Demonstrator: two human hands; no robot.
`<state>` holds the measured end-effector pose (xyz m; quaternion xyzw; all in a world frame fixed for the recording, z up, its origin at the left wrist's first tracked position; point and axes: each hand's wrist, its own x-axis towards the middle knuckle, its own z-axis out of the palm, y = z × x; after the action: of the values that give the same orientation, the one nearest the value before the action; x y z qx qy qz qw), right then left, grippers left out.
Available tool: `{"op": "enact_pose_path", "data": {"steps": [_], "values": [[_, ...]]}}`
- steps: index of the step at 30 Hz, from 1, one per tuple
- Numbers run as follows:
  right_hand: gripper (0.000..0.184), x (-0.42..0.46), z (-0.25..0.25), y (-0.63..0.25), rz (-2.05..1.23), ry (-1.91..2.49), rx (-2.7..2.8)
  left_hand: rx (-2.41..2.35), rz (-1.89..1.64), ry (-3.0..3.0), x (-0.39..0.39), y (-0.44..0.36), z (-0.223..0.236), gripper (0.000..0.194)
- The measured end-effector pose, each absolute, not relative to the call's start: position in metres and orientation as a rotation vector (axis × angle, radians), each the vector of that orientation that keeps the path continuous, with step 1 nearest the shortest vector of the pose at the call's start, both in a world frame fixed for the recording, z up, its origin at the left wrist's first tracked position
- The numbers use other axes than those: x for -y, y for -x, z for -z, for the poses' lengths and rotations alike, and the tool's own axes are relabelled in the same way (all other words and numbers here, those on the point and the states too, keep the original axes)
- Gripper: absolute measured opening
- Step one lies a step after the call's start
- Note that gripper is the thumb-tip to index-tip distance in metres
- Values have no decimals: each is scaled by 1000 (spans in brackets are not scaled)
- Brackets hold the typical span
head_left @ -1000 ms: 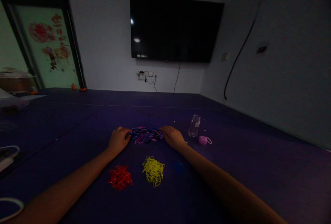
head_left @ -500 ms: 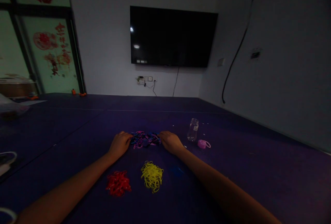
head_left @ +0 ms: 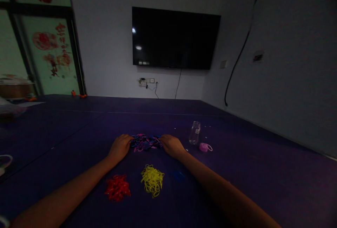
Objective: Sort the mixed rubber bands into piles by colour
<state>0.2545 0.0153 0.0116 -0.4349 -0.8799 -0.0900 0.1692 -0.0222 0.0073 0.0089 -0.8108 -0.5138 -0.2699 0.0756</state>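
A mixed pile of pink, blue and dark rubber bands [head_left: 144, 142] lies on the purple tabletop in front of me. At its left edge my left hand [head_left: 120, 146] has its fingers curled together on the bands. My right hand [head_left: 171, 144] is at the opposite edge, fingers closed on bands there; the fingertips of both hands are partly hidden. Closer to me, between my forearms, are a heap of red rubber bands [head_left: 118, 187] and a heap of yellow rubber bands [head_left: 152, 180]. A few blue bands [head_left: 179, 175] show faintly to the right of the yellow heap.
Right of my right hand stands a clear bottle [head_left: 195, 133] without its lid, and a pink cap [head_left: 204, 147] with a loop lies beside it. Small white scraps dot the purple table [head_left: 252, 172]. A television [head_left: 176, 38] hangs on the far wall.
The whole view has shifted slightly, so everything appears a little further left. Both hands stay at the two ends of the mixed pile, with hardly any movement.
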Motion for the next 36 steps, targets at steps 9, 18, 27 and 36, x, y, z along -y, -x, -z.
{"op": "enact_pose_path", "data": {"steps": [9, 18, 27, 36], "values": [[32, -11, -18, -254, 374, 1441, 2426, 1321, 1125, 2569, -7, 13, 0, 35], [34, -13, -18, -259, 336, 1545, 2411, 1186, 1141, 2636, -11, 11, 3, 37], [21, -12, -18, -260, 352, 1456, 2478, 1256, 1114, 2637, 1, 6, -3, 35], [29, -16, -14, -258, 313, 1435, 2491, 1227, 1097, 2672, -2, 3, 2, 33]]}}
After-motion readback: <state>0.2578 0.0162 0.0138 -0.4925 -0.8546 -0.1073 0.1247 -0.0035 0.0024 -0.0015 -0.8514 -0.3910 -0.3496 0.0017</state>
